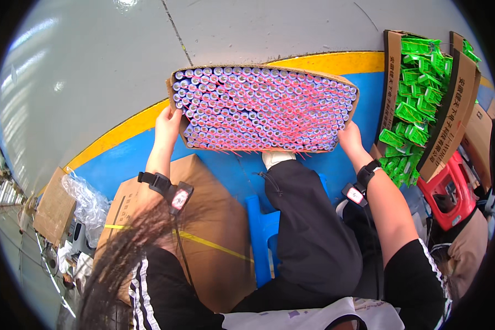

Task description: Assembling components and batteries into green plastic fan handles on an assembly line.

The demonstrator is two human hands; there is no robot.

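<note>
Two bare hands steady a shallow cardboard carton point(170, 93) packed with purple cells point(211, 132), a tangle of red wires point(291, 113) strewn across their tops, above a blue stretch of floor point(225, 171) by a yellow stripe point(349, 61). The left hand point(168, 120) is closed on the carton's left end, thumb at the edge; the right hand point(348, 135) is closed on the near right corner, its fingers largely tucked from sight, so how far they reach beneath, an onlooker cannot tell. Nor is it clear whether the carton rests on the floor or hangs in the grip; a white shoe point(277, 158) shows just past its near side. Good handling here would seem to mean equal support at both ends, the load level, the bowed walls unsqueezed, and fingers clear of the loose wires.
</note>
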